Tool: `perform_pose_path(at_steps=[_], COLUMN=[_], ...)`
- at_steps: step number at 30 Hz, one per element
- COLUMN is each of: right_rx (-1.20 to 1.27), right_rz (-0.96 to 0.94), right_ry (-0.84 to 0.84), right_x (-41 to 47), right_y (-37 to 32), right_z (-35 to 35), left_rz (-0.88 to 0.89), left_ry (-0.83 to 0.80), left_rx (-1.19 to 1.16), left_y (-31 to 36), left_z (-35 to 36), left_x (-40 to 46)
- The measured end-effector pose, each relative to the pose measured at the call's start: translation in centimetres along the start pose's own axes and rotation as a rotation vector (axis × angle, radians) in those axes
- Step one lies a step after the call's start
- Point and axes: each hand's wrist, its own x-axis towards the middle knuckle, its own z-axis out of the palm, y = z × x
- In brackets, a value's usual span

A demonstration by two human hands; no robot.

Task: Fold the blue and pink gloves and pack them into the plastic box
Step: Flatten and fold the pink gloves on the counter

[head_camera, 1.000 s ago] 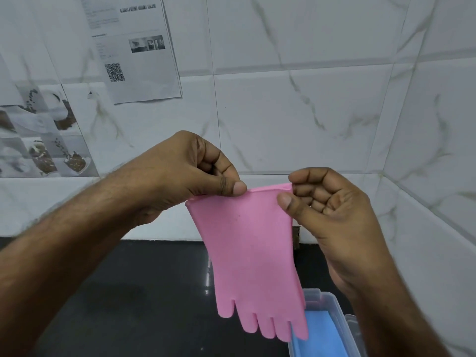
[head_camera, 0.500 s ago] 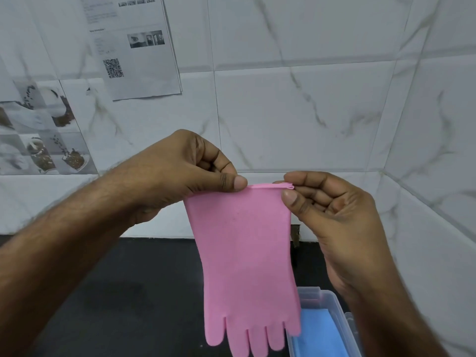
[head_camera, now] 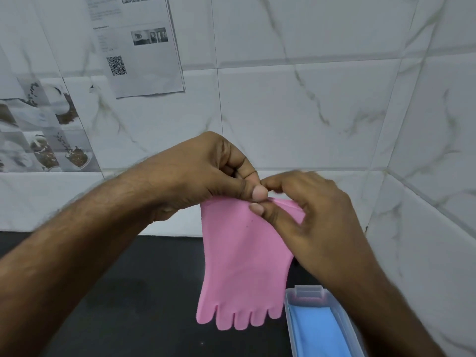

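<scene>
Hands met at the top of one pink glove, held up in the air in front of the tiled wall. The left hand pinched the cuff between thumb and curled fingers, and the right hand pinched the same cuff just beside it, its thumb lying across the pink material and its fingers bent round behind. The two thumbs were almost touching. The right hand's upper fingers were blurred, so I could not tell exactly how they lay. The cuff was bunched up between the two grips.

The glove hung straight down from there with its five finger tips pointing at the black bench, well clear of the surface. Its lowest tips hung just left of one clear plastic box, which stood on the bench at the lower right, near the corner of the wall. Inside that box lay one blue glove, flat and filling the visible part of it. The right forearm crossed over the box's right side.

On the wall at the upper left hung one printed sheet bearing one square code and one small photograph. Lower left were tiles with pictures on them.
</scene>
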Motion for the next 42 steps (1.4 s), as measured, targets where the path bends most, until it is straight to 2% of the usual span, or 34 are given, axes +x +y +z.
perform_pose_path(at_steps=[2, 6, 12, 17, 21, 25, 31, 38, 42], right_rx=[0.109, 0.239, 0.378, 0.410, 0.404, 0.373, 0.366, 0.281, 0.266], right_rz=[0.082, 0.134, 0.180, 0.228, 0.232, 0.231, 0.236, 0.271, 0.288], right_ry=[-0.033, 0.013, 0.036, 0.051, 0.057, 0.055, 0.018, -0.091, -0.125], right_x=[0.1, 0.1, 0.0, 0.4, 0.7, 0.8, 1.0, 1.7, 1.7], right_y=[-0.1, -0.3, -0.4, -0.5, -0.9, -1.4, -2.4, -3.4, -4.0], right_z=[-0.2, 0.1, 0.5, 0.8, 1.4, 2.4, 3.9, 5.3, 6.5], left_rz=[0.016, 0.080, 0.283, 0.292, 0.288, 0.321, 0.295, 0.125, 0.188], left_ry=[0.027, 0.084, 0.307, 0.409, 0.571, 0.669, 0.665, 0.409, 0.429], left_rx=[-0.016, -0.096, -0.243, -0.403, -0.487, -0.450, -0.421, -0.691, -0.577], left_y=[0.0, -0.9, -4.4, -7.2, -8.5, -9.2, -10.6, -12.6, -13.8], left_z=[-0.2, -0.4, 1.0, 3.3, 4.2, 4.1, 2.2, -1.2, -1.9], left_x=[0.1, -0.2, -2.4, -3.3, -3.4, -3.9, -4.9, -5.4, -6.1])
